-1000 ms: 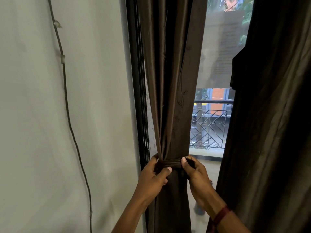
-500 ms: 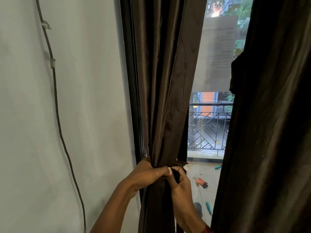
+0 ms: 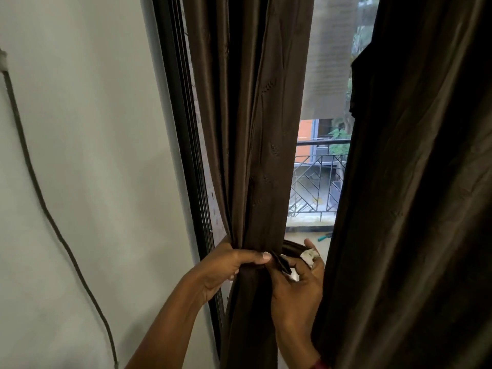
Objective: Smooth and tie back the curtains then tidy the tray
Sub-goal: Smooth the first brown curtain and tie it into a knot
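Currently left hand [image 3: 234,265] grips the bunched curtain [image 3: 255,155] so right hand [image 3: 295,284], pinching what I take as the tieback [image 3: 281,263], can fasten it.

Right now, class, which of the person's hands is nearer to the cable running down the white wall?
Left. The left hand grips the gathered curtain on its cable side; the right hand pinches the tieback on the curtain's far side.

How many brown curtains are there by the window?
2. The left curtain is bunched beside the window frame, where the left hand grips it and the right hand pinches the tie band. The right curtain hangs loose. More could be out of view.
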